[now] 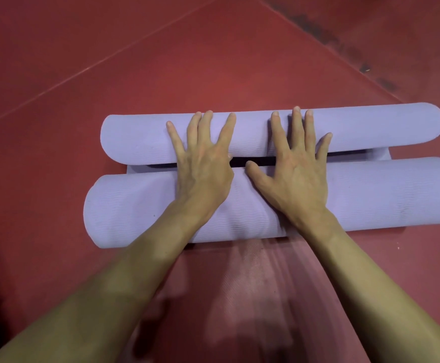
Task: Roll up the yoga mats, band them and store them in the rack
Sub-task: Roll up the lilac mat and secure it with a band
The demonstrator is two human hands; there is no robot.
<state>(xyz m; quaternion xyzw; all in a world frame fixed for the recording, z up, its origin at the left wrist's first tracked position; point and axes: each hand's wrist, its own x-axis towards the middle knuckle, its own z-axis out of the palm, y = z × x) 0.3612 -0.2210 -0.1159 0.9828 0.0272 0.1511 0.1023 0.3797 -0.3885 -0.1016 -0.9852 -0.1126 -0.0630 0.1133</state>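
Two long cylinders of lavender foam yoga mat lie side by side on the ground, running left to right in front of the person: the far roll [370, 127] and the near roll [396, 195], which looks the thicker of the two. Their surface is matte and finely ribbed in small wavy lines, and the ends are rounded. A narrow dark gap [255, 161] separates the rolls, and a flat lavender strip [132, 169] shows between them at the left end (whether this is one mat or two cannot be told). The left hand [203, 166] and the right hand [294, 174] lie flat and palm down just beside each other, not touching, and grip nothing. Each has straight, spread fingers resting on the far roll, with the palm bridging the gap and the heel of the hand on the near roll, where the foam dents and creases around the wrists. Bare forearms reach in from the bottom corners. Underneath is a dull red matte floor [82, 48], smooth, crossed by a thin pale seam line [95, 66] running diagonally. A dark scuffed band [344, 43] cuts across the upper right corner. Close to the camera, between the forearms, is a blurred pinkish patch [239, 297] too soft to identify.
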